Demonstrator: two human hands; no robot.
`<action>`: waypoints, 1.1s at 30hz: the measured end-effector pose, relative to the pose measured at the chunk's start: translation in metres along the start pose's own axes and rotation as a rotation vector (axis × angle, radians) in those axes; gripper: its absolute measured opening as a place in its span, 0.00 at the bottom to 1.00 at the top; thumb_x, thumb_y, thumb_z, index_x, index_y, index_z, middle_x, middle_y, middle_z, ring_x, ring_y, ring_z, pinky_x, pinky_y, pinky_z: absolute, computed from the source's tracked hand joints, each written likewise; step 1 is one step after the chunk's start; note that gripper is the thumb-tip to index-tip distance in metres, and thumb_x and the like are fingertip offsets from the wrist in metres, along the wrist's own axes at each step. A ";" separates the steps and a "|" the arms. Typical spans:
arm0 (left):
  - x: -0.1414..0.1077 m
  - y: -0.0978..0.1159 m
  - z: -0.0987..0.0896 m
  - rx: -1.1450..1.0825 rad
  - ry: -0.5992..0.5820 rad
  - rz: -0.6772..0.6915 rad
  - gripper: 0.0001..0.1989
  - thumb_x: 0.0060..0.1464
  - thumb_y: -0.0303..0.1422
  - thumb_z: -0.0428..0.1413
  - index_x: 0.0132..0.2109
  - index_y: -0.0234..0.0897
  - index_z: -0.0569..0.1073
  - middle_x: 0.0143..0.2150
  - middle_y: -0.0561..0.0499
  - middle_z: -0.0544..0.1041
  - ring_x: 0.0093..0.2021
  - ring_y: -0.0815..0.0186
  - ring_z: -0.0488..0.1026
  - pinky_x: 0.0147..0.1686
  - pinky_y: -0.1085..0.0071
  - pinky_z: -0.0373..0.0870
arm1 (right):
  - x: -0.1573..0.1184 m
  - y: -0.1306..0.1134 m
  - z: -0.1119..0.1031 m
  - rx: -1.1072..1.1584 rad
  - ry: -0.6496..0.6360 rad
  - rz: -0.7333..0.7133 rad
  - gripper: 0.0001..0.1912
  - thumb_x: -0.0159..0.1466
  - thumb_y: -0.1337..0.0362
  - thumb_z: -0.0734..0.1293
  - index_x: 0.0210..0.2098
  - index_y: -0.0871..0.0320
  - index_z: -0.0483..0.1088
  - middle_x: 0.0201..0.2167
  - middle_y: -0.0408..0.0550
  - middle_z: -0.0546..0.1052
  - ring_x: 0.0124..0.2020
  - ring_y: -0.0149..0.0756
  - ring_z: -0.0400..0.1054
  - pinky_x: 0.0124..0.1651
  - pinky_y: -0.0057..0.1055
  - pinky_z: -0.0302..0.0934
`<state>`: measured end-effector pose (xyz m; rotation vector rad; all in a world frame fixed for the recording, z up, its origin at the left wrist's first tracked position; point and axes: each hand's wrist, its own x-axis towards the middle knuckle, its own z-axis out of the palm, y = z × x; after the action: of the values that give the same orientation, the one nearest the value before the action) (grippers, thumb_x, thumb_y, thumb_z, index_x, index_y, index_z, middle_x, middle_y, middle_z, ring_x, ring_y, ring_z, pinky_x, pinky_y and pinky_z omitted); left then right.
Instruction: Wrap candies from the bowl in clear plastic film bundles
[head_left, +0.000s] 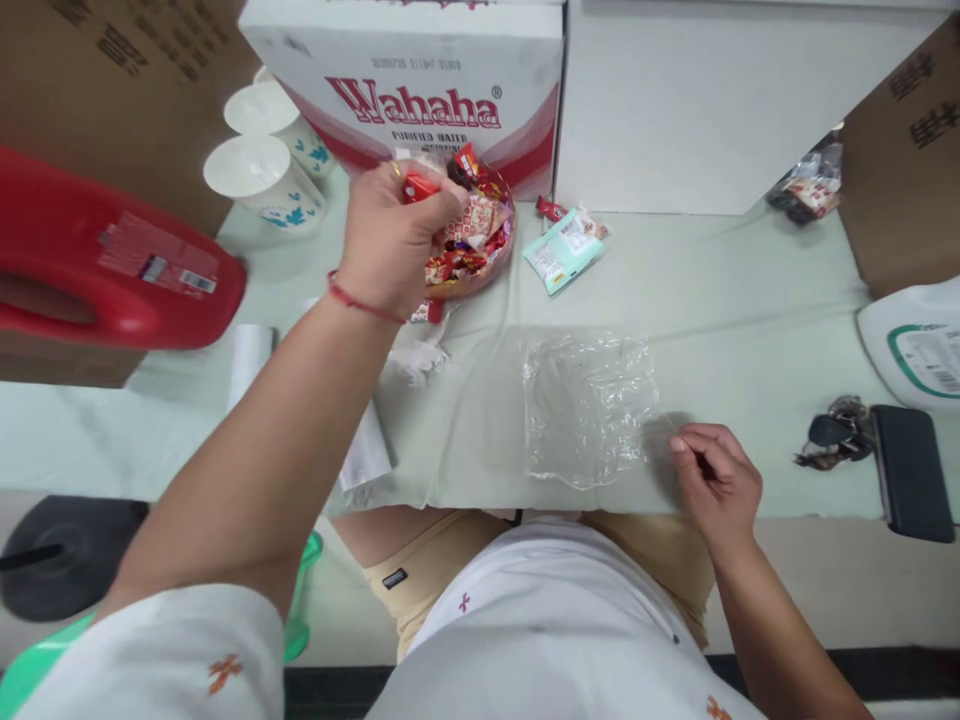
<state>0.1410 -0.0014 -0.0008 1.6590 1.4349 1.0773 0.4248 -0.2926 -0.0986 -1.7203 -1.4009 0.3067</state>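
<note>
My left hand (401, 225) is closed over the left side of a round bowl (504, 258) full of wrapped candies. A red-wrapped candy (420, 187) shows between its thumb and curled fingers. More candies (472, 220) in red, patterned and purple wrappers fill the bowl. On the table in front of me a clear plastic bag (589, 410) lies flat. At its right side, my right hand (720, 480) has thumb and forefinger pinched together. Whether a thin edge of plastic is between those fingertips I cannot make out.
Behind the bowl stands a white Wahaha carton (420, 80). Paper cups (262, 185) and a red jug (112, 260) are on the left. A light-green packet (566, 250) lies right of the bowl. Keys (836, 432) and a black phone (911, 470) sit at the right edge.
</note>
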 end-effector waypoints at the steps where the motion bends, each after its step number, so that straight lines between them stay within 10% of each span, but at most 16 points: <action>1: -0.016 0.010 -0.002 -0.127 -0.030 -0.010 0.05 0.61 0.32 0.58 0.36 0.39 0.70 0.33 0.55 0.71 0.32 0.71 0.67 0.34 0.70 0.67 | 0.002 -0.004 0.000 0.047 -0.011 0.038 0.04 0.67 0.63 0.71 0.36 0.54 0.78 0.36 0.47 0.77 0.30 0.32 0.69 0.28 0.29 0.61; 9: -0.165 0.033 0.049 -0.581 -0.753 -0.464 0.15 0.47 0.44 0.70 0.32 0.39 0.77 0.25 0.54 0.72 0.26 0.70 0.68 0.28 0.70 0.64 | 0.017 -0.048 -0.004 0.193 -0.335 -0.037 0.19 0.68 0.55 0.71 0.57 0.49 0.76 0.49 0.52 0.75 0.31 0.31 0.67 0.31 0.31 0.66; 13: -0.198 0.019 0.072 -0.753 -0.658 -0.582 0.18 0.46 0.45 0.71 0.35 0.38 0.75 0.29 0.55 0.72 0.29 0.71 0.69 0.30 0.74 0.67 | 0.016 -0.055 -0.001 0.181 -0.569 -0.021 0.09 0.69 0.57 0.69 0.44 0.52 0.80 0.33 0.45 0.76 0.30 0.32 0.68 0.32 0.29 0.64; 21: -0.183 0.021 0.093 -0.829 -0.471 -0.908 0.07 0.62 0.24 0.55 0.44 0.37 0.65 0.41 0.48 0.77 0.35 0.68 0.81 0.40 0.67 0.81 | 0.025 -0.032 0.031 0.389 -0.355 0.513 0.20 0.68 0.46 0.66 0.41 0.57 0.77 0.26 0.43 0.74 0.24 0.32 0.61 0.26 0.29 0.56; 28: -0.174 -0.003 0.129 -0.434 -0.453 -0.827 0.08 0.67 0.35 0.55 0.48 0.40 0.64 0.34 0.51 0.81 0.20 0.64 0.77 0.21 0.69 0.69 | 0.044 -0.028 0.050 0.341 -0.247 0.560 0.25 0.64 0.48 0.68 0.53 0.58 0.74 0.34 0.46 0.80 0.26 0.31 0.63 0.28 0.29 0.56; 33: -0.171 -0.011 0.125 -0.029 -0.525 -0.545 0.15 0.68 0.42 0.51 0.34 0.40 0.72 0.21 0.51 0.77 0.18 0.63 0.72 0.28 0.65 0.67 | 0.050 -0.032 0.054 0.229 -0.291 0.530 0.25 0.65 0.49 0.66 0.54 0.58 0.73 0.33 0.45 0.80 0.26 0.32 0.63 0.31 0.32 0.56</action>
<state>0.2415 -0.1656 -0.0891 1.2802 1.3772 0.3233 0.3847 -0.2235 -0.0908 -1.8792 -1.0278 1.0031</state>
